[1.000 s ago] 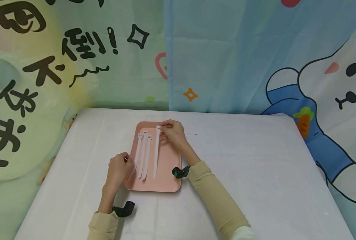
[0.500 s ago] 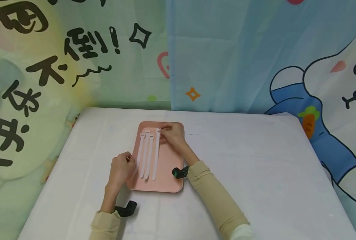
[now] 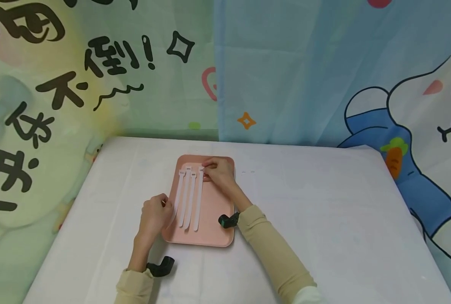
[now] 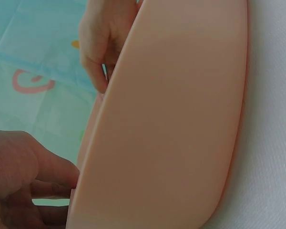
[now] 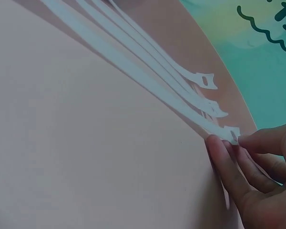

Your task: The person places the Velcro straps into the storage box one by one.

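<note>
Several white slotted cable tie straps (image 3: 190, 198) lie lengthwise, side by side, in a shallow pink tray (image 3: 215, 211). My right hand (image 3: 219, 173) reaches over the far right of the tray. Between thumb and fingers it pinches the slotted head of the rightmost cable tie (image 5: 232, 136), whose tail runs toward me. At the tray's left side my left hand (image 3: 154, 213) has bent fingers right at the rim, beside the leftmost strap. In the left wrist view its fingertips pass behind the tray wall (image 4: 162, 114), so I cannot tell what they hold.
The tray rests on a white-covered table (image 3: 324, 219). Behind it hangs a printed backdrop (image 3: 271, 76) with a cartoon figure and black lettering. Each wrist wears a small black camera, the left one (image 3: 162, 267) just in front of the tray's near left corner.
My right hand has come slightly nearer with the pinched cable tie, which now lies closer to the other straps. The left hand stays at the rim. The whole view shifts slightly.
</note>
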`<state>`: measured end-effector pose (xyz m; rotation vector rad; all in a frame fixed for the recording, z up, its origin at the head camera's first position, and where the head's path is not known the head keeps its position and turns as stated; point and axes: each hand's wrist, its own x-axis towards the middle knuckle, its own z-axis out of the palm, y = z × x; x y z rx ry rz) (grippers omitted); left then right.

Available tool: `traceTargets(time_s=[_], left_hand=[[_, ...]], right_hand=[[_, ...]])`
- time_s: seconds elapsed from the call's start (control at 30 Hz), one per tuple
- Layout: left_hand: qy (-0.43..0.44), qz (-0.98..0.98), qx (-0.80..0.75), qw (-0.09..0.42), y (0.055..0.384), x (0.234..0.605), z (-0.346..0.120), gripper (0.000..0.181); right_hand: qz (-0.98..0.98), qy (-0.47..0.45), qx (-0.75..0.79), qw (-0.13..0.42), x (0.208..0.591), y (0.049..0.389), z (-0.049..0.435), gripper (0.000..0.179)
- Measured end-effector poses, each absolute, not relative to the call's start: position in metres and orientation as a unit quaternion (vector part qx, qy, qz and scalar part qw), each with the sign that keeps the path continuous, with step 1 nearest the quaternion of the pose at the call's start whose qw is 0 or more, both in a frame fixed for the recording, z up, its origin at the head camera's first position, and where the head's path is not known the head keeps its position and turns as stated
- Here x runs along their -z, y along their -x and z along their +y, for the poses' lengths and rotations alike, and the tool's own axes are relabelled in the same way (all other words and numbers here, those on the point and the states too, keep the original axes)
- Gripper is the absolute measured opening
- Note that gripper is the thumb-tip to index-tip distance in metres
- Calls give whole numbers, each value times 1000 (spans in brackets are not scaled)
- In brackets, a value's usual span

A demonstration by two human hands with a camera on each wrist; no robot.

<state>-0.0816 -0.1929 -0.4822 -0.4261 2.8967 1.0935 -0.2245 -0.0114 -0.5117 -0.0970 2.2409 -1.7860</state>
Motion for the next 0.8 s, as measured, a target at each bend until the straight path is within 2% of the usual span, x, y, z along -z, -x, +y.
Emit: traceTargets(time_s=[0.2, 0.8], left_hand=[[129, 927, -353, 3, 81, 483, -193, 18], [124, 927, -355, 8, 81, 484, -194, 18]], right_hand=[[766, 36, 627, 140, 509, 222, -11, 19], [797, 30, 594, 103, 511, 222, -10, 17]])
